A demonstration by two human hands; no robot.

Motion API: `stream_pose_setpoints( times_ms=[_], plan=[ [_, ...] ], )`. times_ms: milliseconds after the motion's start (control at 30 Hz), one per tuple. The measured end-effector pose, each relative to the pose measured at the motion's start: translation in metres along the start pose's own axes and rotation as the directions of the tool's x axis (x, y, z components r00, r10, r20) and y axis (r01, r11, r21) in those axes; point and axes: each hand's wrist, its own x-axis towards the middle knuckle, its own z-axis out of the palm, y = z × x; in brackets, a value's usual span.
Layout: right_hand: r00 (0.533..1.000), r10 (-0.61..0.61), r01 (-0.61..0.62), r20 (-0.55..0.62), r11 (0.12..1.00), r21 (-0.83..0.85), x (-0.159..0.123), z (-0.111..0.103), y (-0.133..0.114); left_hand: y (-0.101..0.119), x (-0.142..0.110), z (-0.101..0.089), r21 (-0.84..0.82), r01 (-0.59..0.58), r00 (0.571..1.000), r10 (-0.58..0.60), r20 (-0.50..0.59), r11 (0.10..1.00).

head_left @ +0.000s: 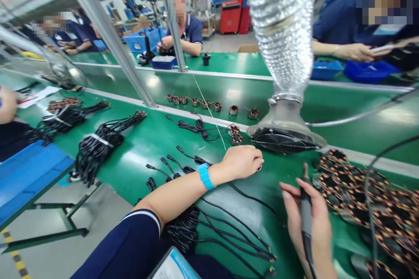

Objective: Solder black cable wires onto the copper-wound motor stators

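Observation:
My left hand (242,161), with a blue band on its wrist, reaches over the green bench. Its fingers are curled closed, and a small dark bit of something shows at the fingertips, too hidden to name. A soldering iron (306,213) rests in my right hand (316,231), its tip pointing up and away. Right of that hand lies a mass of copper-wound motor stators (360,196). Two stators (235,134) sit just beyond my left hand. Black cables (229,222) with bare ends lie beneath my left forearm, and one loose cable (196,126) is coiled further back.
A fume hood (284,135) on a silver duct hangs beyond my hands. Several stators (216,105) line the conveyor behind the rail. Tied cable bundles (101,144) lie at left, near a blue-topped stand (32,178). Co-workers (193,30) sit across the line.

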Motion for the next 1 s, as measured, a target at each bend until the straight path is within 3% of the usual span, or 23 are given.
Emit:
stream_pose_setpoints(
  times_ms=[233, 400, 533, 700, 867, 1000],
  plan=[
    [0.999, 0.034, -0.034, -0.004, 0.999, -0.015, 0.006, -0.013, -0.011, -0.031, 0.011, -0.039, 0.009, 0.106, 0.986, -0.104, -0.132, 0.994],
    [1.000, 0.012, -0.011, -0.009, 0.997, 0.079, -0.002, -0.014, -0.019, -0.061, -0.023, -0.080, -0.117, 0.209, 0.972, -0.219, -0.081, 0.971],
    [1.000, -0.030, 0.030, -0.001, 0.997, 0.077, -0.005, -0.018, -0.019, -0.082, -0.064, -0.099, -0.058, 0.220, 0.975, -0.218, 0.032, 0.974],
    [0.998, -0.049, 0.046, 0.032, 0.995, 0.083, -0.008, -0.020, -0.020, -0.081, -0.109, -0.088, 0.126, 0.191, 0.958, -0.213, 0.193, 0.974],
    [0.999, -0.028, 0.026, 0.029, 0.997, 0.075, -0.008, -0.021, -0.019, -0.074, -0.140, -0.065, 0.329, 0.146, 0.957, -0.218, 0.193, 0.933],
    [0.999, -0.035, 0.034, 0.010, 0.997, 0.074, -0.008, -0.022, -0.018, -0.075, -0.151, -0.059, 0.454, 0.111, 0.955, -0.221, 0.198, 0.884]
  ],
)
